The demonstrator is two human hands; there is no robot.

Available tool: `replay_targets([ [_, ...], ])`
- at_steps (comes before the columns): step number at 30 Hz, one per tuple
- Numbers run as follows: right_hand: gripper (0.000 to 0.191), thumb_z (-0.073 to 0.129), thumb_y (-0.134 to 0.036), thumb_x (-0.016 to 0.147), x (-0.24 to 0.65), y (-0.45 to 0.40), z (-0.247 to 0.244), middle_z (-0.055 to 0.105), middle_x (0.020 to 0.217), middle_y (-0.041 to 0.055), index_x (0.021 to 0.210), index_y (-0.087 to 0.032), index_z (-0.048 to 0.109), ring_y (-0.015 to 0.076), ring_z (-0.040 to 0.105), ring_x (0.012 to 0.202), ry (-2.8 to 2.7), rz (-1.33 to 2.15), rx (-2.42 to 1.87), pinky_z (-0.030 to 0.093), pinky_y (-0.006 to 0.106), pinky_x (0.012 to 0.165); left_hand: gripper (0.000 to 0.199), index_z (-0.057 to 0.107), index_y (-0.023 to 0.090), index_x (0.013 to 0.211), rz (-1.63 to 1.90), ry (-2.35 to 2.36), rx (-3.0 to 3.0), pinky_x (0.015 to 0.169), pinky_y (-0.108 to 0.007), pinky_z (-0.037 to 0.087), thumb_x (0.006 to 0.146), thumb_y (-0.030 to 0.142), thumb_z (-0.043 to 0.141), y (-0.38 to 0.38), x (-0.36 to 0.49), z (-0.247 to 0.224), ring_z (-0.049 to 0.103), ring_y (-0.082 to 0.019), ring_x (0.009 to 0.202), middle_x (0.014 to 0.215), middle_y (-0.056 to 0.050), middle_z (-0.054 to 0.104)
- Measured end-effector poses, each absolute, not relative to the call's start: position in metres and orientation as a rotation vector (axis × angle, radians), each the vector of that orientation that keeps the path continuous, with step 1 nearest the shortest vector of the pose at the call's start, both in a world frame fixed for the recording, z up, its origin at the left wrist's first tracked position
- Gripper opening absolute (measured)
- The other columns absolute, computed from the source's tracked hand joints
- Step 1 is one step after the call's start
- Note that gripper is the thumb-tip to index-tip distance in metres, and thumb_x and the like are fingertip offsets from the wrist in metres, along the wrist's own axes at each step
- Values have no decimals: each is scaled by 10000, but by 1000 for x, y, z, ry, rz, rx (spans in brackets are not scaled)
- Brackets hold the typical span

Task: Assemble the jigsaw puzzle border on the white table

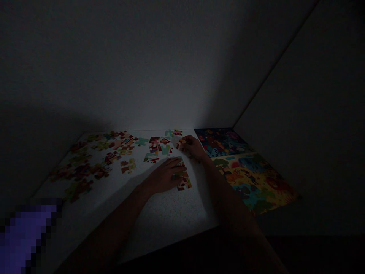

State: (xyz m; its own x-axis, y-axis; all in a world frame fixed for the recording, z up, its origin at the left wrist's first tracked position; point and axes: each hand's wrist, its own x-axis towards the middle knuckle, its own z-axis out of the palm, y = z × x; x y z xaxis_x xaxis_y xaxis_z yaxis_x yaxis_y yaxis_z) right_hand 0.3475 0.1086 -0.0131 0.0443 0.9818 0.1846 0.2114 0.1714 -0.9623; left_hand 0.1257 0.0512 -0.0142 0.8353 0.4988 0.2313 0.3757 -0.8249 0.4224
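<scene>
The room is dim. My left hand (162, 177) lies on a small group of joined jigsaw pieces (184, 182), with its fingertips over them. My right hand (194, 148) is farther up the table, its fingers on a small orange-toned jigsaw piece (181, 144), which seems pinched. Just left of it sits a loose cluster of colourful pieces (158, 146). A larger scatter of jigsaw pieces (97, 160) spreads across the left of the white table (159, 209). The low light hides fine detail.
A large colourful illustrated animal puzzle picture (242, 171) lies flat at the right, against the far corner. Pale walls (159, 76) rise behind and to the right of the table. A pixelated purple patch (25, 238) covers the lower left corner.
</scene>
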Motion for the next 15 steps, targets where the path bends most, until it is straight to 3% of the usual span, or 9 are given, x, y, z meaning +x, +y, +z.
replay_targets([
  [7, 369, 656, -372, 728, 354, 75, -11, 650, 803, 2, 1055, -220, 579, 143, 593, 612, -1341, 862, -1271, 498, 271, 553, 388, 621, 274, 1290, 477, 659, 2667, 1167, -472, 307, 920, 381, 578, 52, 126, -17, 374, -257, 1419, 1506, -72, 465],
  [15, 367, 618, -352, 797, 346, 32, -11, 700, 913, 42, 1144, -232, 608, 170, 639, 704, -1346, 788, -1348, 554, 327, 698, 375, 642, 243, 1258, 521, 650, 2679, 1152, -467, 335, 919, 390, 578, 51, 127, -16, 394, -277, 1403, 1503, -101, 462],
])
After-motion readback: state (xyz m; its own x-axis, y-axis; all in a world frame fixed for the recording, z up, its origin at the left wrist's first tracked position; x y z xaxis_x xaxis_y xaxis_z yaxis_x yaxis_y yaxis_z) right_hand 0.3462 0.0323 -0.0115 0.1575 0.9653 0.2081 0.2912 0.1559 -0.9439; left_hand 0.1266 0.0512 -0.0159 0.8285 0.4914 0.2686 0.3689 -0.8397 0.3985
